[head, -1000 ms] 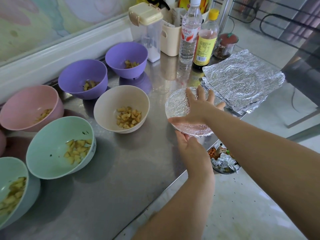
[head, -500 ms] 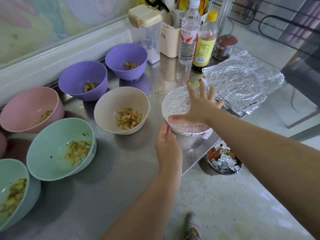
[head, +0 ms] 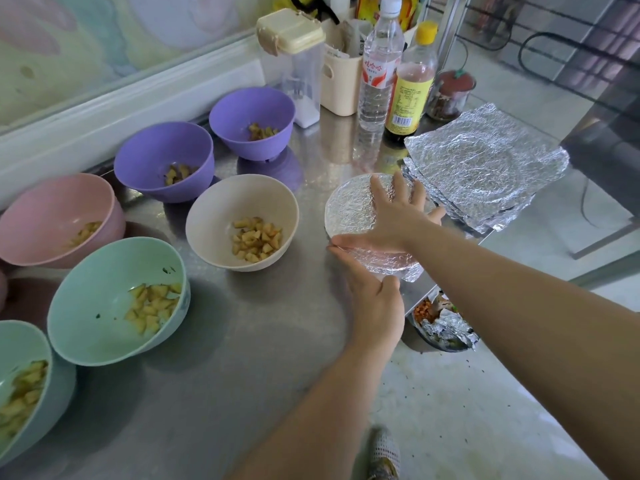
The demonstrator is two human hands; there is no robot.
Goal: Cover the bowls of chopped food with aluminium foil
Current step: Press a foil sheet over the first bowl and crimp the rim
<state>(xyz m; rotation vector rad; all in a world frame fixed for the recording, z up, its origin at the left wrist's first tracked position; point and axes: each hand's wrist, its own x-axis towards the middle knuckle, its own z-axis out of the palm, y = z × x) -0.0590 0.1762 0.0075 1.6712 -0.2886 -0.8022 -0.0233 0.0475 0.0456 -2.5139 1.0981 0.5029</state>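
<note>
A foil-covered bowl (head: pixel 349 209) stands near the right edge of the steel table. My right hand (head: pixel 394 220) lies flat on its foil top with the fingers spread. My left hand (head: pixel 374 299) presses its straight fingers against the bowl's near-left side, along the foil below the rim. Uncovered bowls with chopped food sit to the left: a beige one (head: pixel 211 233), two purple ones (head: pixel 149 157) (head: pixel 242 109), a pink one (head: pixel 52 216) and two green ones (head: pixel 93 299) (head: pixel 14 344). A stack of crumpled foil sheets (head: pixel 485 168) lies just right of the covered bowl.
A clear bottle (head: pixel 379 71), a sauce bottle (head: pixel 410 88), a lidded plastic container (head: pixel 294 64) and a cream holder (head: pixel 341 81) stand at the back. Below the table edge a dish with loose foil (head: pixel 443 327) sits on the floor. A shoe (head: pixel 382 455) shows at the bottom.
My left hand left the bowl's near edge, drew back a little to the left, and now presses the foil on the near-left side. My right hand stays on top.
</note>
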